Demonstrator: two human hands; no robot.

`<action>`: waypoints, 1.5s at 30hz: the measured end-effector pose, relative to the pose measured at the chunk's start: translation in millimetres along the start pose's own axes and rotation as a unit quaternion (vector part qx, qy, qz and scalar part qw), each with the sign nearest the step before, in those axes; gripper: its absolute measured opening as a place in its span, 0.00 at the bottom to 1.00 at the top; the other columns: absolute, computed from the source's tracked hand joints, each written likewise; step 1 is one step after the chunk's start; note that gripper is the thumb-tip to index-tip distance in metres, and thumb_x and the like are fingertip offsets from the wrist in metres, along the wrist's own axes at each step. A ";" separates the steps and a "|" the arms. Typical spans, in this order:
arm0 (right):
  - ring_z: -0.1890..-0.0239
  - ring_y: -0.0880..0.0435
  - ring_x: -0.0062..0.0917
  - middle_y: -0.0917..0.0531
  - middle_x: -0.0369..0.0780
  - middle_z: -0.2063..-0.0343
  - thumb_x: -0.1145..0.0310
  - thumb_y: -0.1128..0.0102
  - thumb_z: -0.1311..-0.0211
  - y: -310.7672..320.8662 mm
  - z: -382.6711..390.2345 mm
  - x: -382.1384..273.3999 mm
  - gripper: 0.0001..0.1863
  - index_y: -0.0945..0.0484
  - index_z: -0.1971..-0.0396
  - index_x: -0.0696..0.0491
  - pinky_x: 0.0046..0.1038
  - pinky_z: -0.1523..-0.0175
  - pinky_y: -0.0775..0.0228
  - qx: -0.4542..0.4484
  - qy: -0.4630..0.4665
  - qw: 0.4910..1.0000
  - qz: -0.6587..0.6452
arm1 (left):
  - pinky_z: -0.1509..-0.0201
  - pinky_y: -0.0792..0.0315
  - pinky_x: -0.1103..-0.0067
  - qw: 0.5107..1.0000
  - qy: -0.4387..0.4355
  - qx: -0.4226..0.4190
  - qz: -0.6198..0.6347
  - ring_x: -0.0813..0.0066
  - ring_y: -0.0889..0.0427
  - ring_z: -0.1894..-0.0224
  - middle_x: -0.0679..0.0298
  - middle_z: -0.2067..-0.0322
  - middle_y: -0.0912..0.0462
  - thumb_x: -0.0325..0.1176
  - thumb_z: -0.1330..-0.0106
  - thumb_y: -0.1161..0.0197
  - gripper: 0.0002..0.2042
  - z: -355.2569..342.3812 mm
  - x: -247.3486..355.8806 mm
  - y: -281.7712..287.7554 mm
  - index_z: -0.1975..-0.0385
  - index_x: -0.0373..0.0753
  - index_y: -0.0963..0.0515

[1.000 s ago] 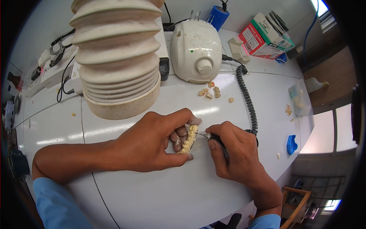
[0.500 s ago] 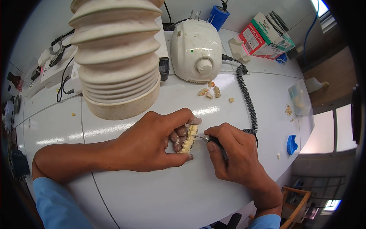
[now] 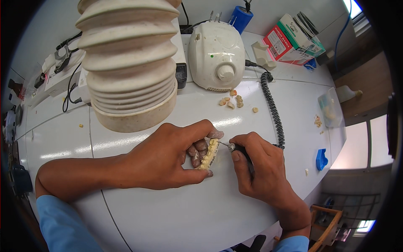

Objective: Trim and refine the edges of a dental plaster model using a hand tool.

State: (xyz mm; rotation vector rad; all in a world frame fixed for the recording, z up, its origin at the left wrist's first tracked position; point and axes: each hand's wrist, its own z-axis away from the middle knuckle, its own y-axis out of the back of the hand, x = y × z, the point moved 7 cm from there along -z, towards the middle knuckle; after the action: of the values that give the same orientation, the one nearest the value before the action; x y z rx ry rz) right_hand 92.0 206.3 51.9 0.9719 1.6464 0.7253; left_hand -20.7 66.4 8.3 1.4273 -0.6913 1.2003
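Between the thumb and fingers of my left hand (image 3: pixel 174 155) is a cream-coloured dental model (image 3: pixel 209 153), a short row of teeth with dark handwriting along its right side. Pale dust coats those fingertips. My right hand (image 3: pixel 262 166) is closed like a pen grip around a dark rotary handpiece (image 3: pixel 243 156) with a metal nose. Its thin bur (image 3: pixel 223 143) points left and reaches close to the upper right end of the model; whether it touches I cannot tell. The palm side of the right hand hides most of the handpiece.
A ribbed white extraction hose (image 3: pixel 130 71) hangs at upper left. Behind my hands stands a white control unit (image 3: pixel 217 56), with a coiled black cord (image 3: pixel 273 111) running down right. Several tooth-coloured pieces (image 3: pixel 231 102) lie before it. A blue holder (image 3: pixel 321 159) and clear container (image 3: pixel 331 107) sit right.
My right hand has shifted the handpiece slightly, moving the bur from the middle of the model up toward its upper end. The left hand has barely moved; the model is turned slightly, showing more writing.
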 end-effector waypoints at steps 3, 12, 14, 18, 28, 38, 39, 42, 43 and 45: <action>0.74 0.15 0.33 0.16 0.42 0.68 0.77 0.32 0.32 0.2 0.3 0.0 0.08 0.18 0.55 0.57 0.33 0.70 0.24 0.000 0.000 1.000 0.002 | 0.70 0.30 0.83 1.000 -0.001 -0.001 -0.005 0.84 0.23 0.74 0.67 0.64 0.17 0.38 0.38 0.16 0.36 0.4 0.4 0.0 0.30 0.41 0.24; 0.73 0.15 0.33 0.16 0.41 0.69 0.77 0.32 0.32 -0.8 0.5 -0.4 0.08 0.19 0.56 0.57 0.34 0.70 0.25 -0.007 0.001 1.000 0.002 | 0.71 0.31 0.83 1.000 0.006 -0.004 0.004 0.84 0.24 0.74 0.66 0.62 0.16 0.38 0.38 0.16 0.36 -0.4 0.0 -0.1 0.30 0.39 0.24; 0.73 0.15 0.33 0.16 0.41 0.69 0.77 0.33 0.32 -1.6 1.2 -2.4 0.07 0.19 0.56 0.57 0.34 0.70 0.25 -0.011 0.017 1.000 0.001 | 0.71 0.31 0.83 1.000 0.009 -0.001 0.007 0.84 0.25 0.75 0.66 0.62 0.16 0.38 0.38 0.16 0.36 -0.3 -0.8 0.1 0.30 0.39 0.24; 0.73 0.15 0.33 0.17 0.40 0.69 0.77 0.32 0.32 -1.0 0.4 -0.4 0.07 0.19 0.56 0.57 0.34 0.71 0.25 -0.010 0.001 1.000 -0.005 | 0.71 0.31 0.83 1.000 0.001 -0.001 -0.003 0.84 0.25 0.75 0.66 0.62 0.16 0.38 0.38 0.16 0.36 0.3 0.9 0.6 0.30 0.39 0.24; 0.73 0.15 0.34 0.17 0.40 0.69 0.76 0.32 0.32 -1.1 0.0 -2.0 0.08 0.19 0.56 0.57 0.34 0.70 0.25 -0.016 0.011 1.000 0.002 | 0.70 0.29 0.82 1.000 0.014 -0.005 0.008 0.83 0.25 0.74 0.65 0.62 0.16 0.39 0.39 0.16 0.37 0.3 0.1 0.1 0.31 0.39 0.24; 0.71 0.15 0.33 0.17 0.40 0.69 0.75 0.30 0.34 -2.1 0.7 -6.2 0.09 0.19 0.56 0.57 0.34 0.70 0.26 -0.040 0.019 0.999 0.011 | 0.70 0.29 0.82 1.000 0.003 0.004 -0.002 0.82 0.24 0.73 0.64 0.61 0.16 0.39 0.39 0.16 0.37 -0.2 -0.5 0.7 0.30 0.39 0.24; 0.71 0.15 0.33 0.17 0.40 0.69 0.75 0.30 0.34 -2.3 0.7 -6.0 0.09 0.19 0.56 0.57 0.34 0.70 0.26 -0.040 0.019 0.999 0.010 | 0.69 0.28 0.82 1.000 0.010 0.003 0.001 0.82 0.24 0.73 0.64 0.61 0.16 0.39 0.39 0.16 0.37 -0.3 -0.2 1.1 0.30 0.39 0.25; 0.70 0.15 0.33 0.18 0.39 0.69 0.75 0.30 0.35 -0.5 0.9 -5.3 0.10 0.19 0.56 0.56 0.35 0.71 0.26 -0.034 0.019 0.999 0.001 | 0.69 0.29 0.82 1.000 0.008 0.004 0.005 0.82 0.24 0.73 0.64 0.61 0.16 0.39 0.39 0.16 0.37 -0.2 -1.7 0.1 0.30 0.38 0.25; 0.71 0.15 0.33 0.18 0.39 0.69 0.75 0.29 0.35 -0.8 1.3 -6.0 0.10 0.18 0.56 0.56 0.35 0.71 0.27 -0.042 0.021 0.999 0.004 | 0.70 0.29 0.83 1.000 -0.001 0.007 0.005 0.82 0.24 0.73 0.64 0.61 0.16 0.39 0.39 0.16 0.37 -0.1 -1.2 0.0 0.30 0.38 0.25; 0.71 0.15 0.34 0.18 0.39 0.69 0.75 0.29 0.35 -2.6 1.1 -6.0 0.10 0.18 0.56 0.56 0.35 0.71 0.27 -0.049 0.026 0.998 0.006 | 0.70 0.29 0.83 1.000 0.015 0.000 0.013 0.83 0.24 0.73 0.64 0.61 0.16 0.39 0.39 0.16 0.37 -0.2 -0.4 0.9 0.30 0.39 0.25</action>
State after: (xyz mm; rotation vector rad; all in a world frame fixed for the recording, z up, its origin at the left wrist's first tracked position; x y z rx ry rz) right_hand 93.2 199.8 52.2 0.9016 1.6356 0.8374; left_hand -21.7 66.4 8.3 1.4011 -0.6907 1.2393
